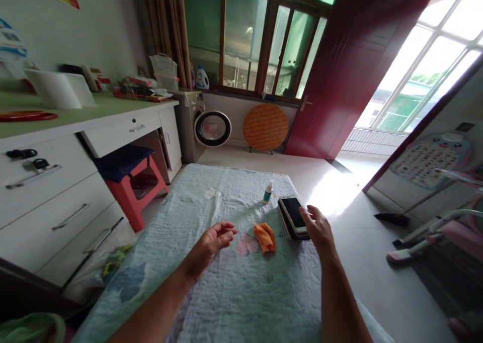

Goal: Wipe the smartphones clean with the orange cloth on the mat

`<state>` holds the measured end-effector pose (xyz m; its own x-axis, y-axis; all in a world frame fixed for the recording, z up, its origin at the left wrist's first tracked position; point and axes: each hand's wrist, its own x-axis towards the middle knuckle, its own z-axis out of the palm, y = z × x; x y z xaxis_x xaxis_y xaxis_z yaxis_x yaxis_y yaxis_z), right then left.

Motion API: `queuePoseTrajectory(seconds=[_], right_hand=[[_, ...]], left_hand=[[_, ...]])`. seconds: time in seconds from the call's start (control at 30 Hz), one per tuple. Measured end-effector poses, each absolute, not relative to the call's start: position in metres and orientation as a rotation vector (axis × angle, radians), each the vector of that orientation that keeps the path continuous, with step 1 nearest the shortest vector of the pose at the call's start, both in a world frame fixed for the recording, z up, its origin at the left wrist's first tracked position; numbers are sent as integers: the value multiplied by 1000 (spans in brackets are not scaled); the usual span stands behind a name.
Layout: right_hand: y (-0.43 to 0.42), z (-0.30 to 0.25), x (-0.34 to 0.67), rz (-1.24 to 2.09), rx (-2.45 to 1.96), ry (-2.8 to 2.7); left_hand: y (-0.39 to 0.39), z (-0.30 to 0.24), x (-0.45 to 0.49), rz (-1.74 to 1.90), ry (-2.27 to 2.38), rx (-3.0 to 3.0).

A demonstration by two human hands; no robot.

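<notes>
Your right hand is the nearer one — loosely open at the right edge of the white phone, contact unclear. The phone tops a stack just left of that hand, long axis running away from you, far end leaning left. Your left hand hovers open, empty, left of the orange cloth.

The phone looks smooth and glossy, the rag matt cloth.
</notes>
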<state>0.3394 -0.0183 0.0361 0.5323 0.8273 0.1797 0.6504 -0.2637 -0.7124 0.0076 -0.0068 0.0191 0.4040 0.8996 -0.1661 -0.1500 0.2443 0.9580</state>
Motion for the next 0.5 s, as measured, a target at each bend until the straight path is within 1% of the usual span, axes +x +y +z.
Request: queuePoseTrajectory(seconds=[0.1, 0.3, 0.4, 0.5], right_hand=[[-21, 29, 351, 410, -1915, -1058], [-17, 13, 359, 583, -1851, -1044], [-15, 10, 360, 622, -1817, -1037], [-15, 9, 360, 729, -1726, -985]], left_hand=[[-13, 30, 18, 900, 869, 1163], [-18, 54, 69, 639, 687, 1004], [-6, 54, 105, 627, 664, 897], [12, 46, 139, 608, 657, 866]])
